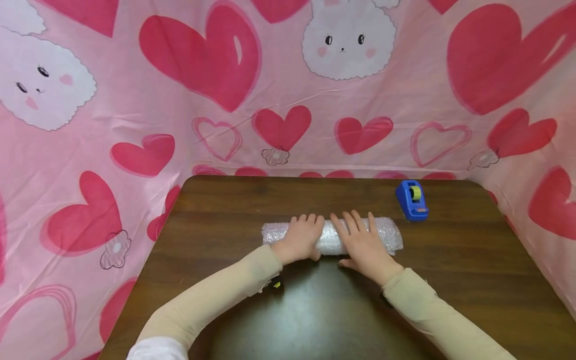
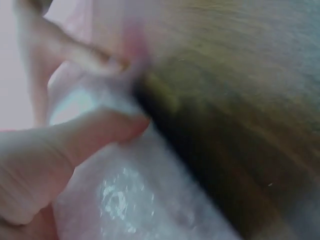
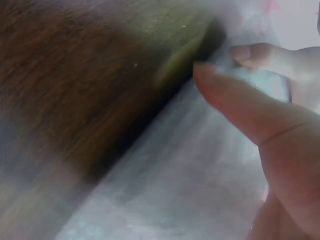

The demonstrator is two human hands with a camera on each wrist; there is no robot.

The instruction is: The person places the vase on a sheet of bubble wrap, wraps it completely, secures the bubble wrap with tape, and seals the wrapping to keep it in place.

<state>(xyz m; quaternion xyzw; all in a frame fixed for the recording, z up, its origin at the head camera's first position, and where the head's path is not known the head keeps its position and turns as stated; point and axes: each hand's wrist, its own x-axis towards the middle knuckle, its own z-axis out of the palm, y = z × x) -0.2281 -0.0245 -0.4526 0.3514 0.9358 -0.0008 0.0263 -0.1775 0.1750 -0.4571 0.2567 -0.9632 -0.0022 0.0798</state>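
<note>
Both arms reached forward and converged, the left arm [image 1: 216,295] bent at the elbow, the right arm [image 1: 443,315] slanting in straight. The left hand [image 1: 302,237] lay palm down, its fingers [image 1: 303,221] close together and bent over, its thumb [image 2: 102,131] extended. Just beside it, the right hand [image 1: 363,245] lay palm down, fingers fanned, thumb [image 3: 240,100] pointing inward.

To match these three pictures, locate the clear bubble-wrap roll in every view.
Head: clear bubble-wrap roll, below centre, slightly right.
Left wrist: roll, slanting from bottom centre to upper left.
Right wrist: roll, slanting from bottom centre to upper right.
Shared landmark: dark brown wooden table.
</note>
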